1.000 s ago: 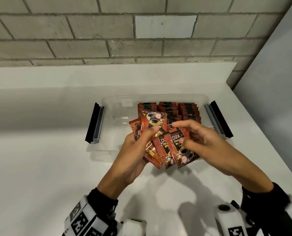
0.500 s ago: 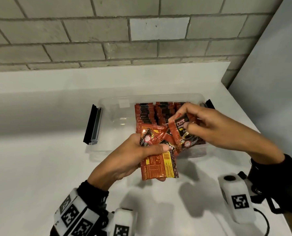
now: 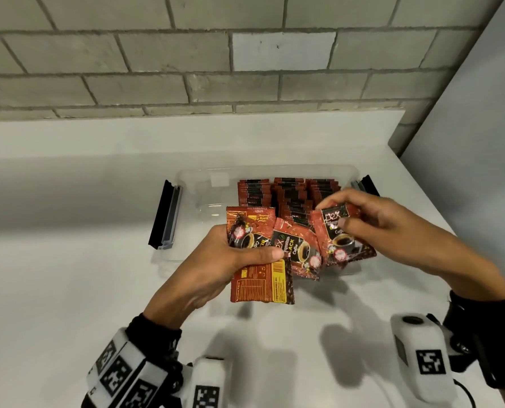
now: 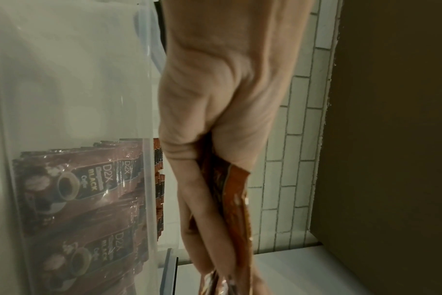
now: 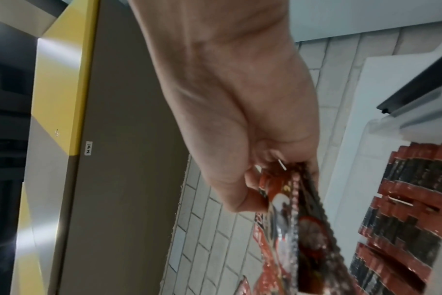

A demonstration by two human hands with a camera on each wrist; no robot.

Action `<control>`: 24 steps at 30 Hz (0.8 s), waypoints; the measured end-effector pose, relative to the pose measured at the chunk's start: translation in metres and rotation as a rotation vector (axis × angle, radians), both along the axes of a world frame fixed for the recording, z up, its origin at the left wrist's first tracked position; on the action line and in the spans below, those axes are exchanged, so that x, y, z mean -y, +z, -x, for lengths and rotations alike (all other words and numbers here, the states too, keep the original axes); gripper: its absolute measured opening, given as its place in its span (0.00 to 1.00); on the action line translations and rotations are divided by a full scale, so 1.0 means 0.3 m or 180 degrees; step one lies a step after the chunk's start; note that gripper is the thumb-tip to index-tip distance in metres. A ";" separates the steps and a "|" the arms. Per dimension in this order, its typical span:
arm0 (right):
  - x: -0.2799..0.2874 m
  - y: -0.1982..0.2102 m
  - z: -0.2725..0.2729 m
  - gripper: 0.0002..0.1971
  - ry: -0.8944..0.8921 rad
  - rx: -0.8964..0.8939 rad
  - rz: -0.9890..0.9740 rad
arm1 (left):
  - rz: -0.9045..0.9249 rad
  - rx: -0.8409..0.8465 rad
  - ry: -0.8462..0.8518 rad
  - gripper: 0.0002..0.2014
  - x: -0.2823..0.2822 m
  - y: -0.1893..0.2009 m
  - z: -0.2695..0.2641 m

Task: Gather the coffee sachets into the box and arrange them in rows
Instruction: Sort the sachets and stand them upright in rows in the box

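A clear plastic box (image 3: 192, 184) sits on the white counter with rows of red-and-black coffee sachets (image 3: 289, 195) standing in its right part. My left hand (image 3: 245, 257) grips a fanned bunch of sachets (image 3: 263, 278) just in front of the box. Thumb and fingers of my right hand (image 3: 351, 219) pinch one or two sachets (image 3: 339, 240) over the box's near right corner. The left wrist view shows the stored sachets (image 4: 83, 187) through the box wall. In the right wrist view the pinched sachets (image 5: 303, 219) hang edge-on.
Black clip handles stick out on the box's left side (image 3: 164, 216) and right side (image 3: 369, 185). A brick wall (image 3: 186, 54) rises behind the counter and a grey panel (image 3: 474, 142) borders it on the right. The left part of the box holds no sachets.
My right hand has pulled sachets off the bunch and carried them right, toward the box's near right corner. The left hand has kept its grip on the bunch and shifted little.
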State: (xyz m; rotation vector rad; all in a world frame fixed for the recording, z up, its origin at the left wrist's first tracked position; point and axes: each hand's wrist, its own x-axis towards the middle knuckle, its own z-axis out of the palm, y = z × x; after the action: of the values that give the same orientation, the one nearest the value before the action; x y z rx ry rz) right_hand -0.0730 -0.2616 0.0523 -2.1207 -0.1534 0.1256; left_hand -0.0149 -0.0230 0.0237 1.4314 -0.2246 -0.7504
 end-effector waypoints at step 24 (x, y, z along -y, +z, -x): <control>-0.121 -0.076 0.017 0.13 -0.0723 -0.1109 -0.1851 | 0.0882 -0.0569 0.1359 0.18 0.083 -0.012 0.002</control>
State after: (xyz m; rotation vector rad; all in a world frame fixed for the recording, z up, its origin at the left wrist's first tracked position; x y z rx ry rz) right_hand -0.0782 -0.2253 0.0295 -1.4958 0.2340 0.2766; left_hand -0.0156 -0.0480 0.0202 1.0905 0.1121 -0.4692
